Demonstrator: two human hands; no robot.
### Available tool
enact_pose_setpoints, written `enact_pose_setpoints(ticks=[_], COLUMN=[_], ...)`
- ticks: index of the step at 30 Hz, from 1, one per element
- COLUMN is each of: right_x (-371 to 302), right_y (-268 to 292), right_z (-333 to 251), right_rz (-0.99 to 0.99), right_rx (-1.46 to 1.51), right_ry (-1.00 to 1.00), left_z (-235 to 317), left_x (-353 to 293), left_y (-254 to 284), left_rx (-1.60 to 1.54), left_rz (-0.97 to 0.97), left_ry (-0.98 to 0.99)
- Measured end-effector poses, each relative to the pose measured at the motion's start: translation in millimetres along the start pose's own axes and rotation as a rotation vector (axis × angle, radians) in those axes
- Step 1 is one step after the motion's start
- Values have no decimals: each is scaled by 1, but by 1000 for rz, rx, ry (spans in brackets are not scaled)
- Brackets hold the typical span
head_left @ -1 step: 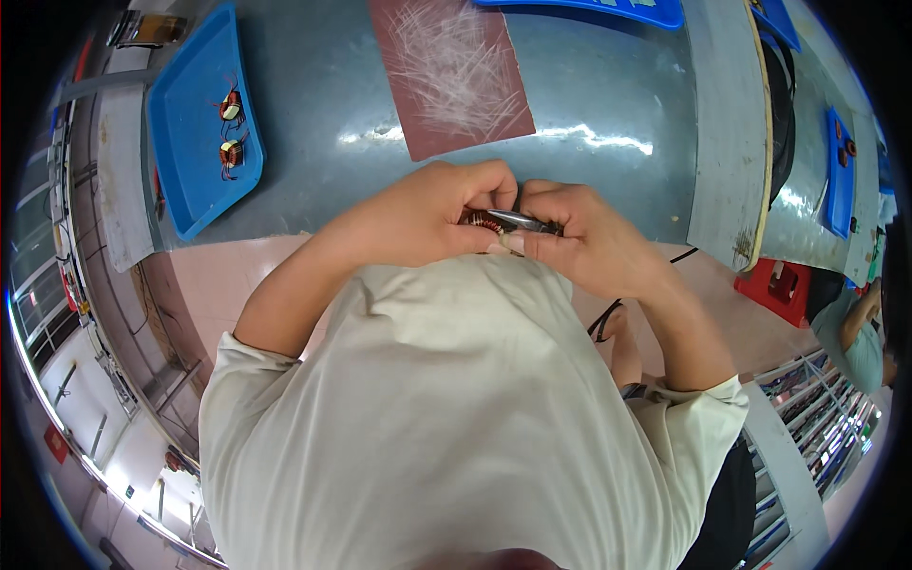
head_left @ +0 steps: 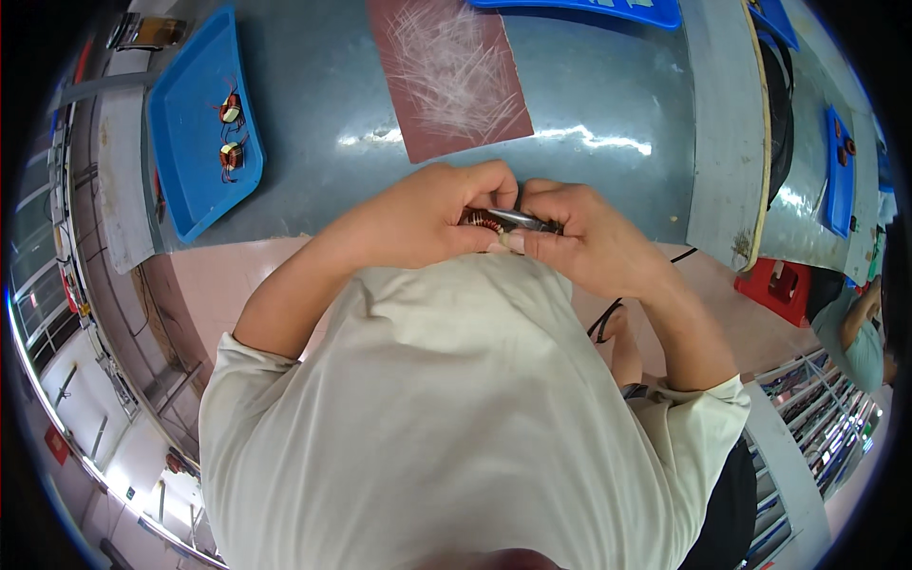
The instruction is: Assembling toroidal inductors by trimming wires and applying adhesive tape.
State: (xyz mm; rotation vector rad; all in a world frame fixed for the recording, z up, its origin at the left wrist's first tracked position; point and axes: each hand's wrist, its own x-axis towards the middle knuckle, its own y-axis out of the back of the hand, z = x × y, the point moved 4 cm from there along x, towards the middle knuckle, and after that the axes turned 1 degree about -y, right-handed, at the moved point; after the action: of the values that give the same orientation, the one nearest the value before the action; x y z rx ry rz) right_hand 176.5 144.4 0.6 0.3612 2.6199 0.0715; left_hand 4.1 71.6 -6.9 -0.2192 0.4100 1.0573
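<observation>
Reddish-brown, the coil (head_left: pixel 481 220) is pinched in the left hand (head_left: pixel 432 216) at the near edge of the counter (head_left: pixel 608 90), and the right hand (head_left: pixel 591 239) clasps a steel tool (head_left: pixel 524 221) over it. Two more coils (head_left: pixel 232 155) lie by the right rim of the blue tray (head_left: pixel 195 185), at the counter's left edge; beyond, pale strands (head_left: pixel 451 71) cover a brown sheet (head_left: pixel 420 148)

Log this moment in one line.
left hand: holding wire coil | right hand: holding pointed metal tool, tip at coil | blue tray: two more coils | brown sheet: thin pale strips
</observation>
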Motion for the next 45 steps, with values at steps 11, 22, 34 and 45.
enact_pose_setpoints(ticks=[11, 22, 34, 45], right_x=[-32, -22, -22, -14], right_y=[27, 3, 2, 0], right_z=[33, 15, 9, -2], right_rz=[382, 219, 317, 352], right_rx=[474, -2, -48, -119], right_ry=[44, -102, -140, -151], left_z=[-6, -2, -12, -11], left_x=[7, 7, 11, 12], left_y=[10, 7, 3, 0], left_rx=[-406, -194, -201, -239], left_rz=[236, 386, 403, 404], left_ry=[-64, -155, -147, -262])
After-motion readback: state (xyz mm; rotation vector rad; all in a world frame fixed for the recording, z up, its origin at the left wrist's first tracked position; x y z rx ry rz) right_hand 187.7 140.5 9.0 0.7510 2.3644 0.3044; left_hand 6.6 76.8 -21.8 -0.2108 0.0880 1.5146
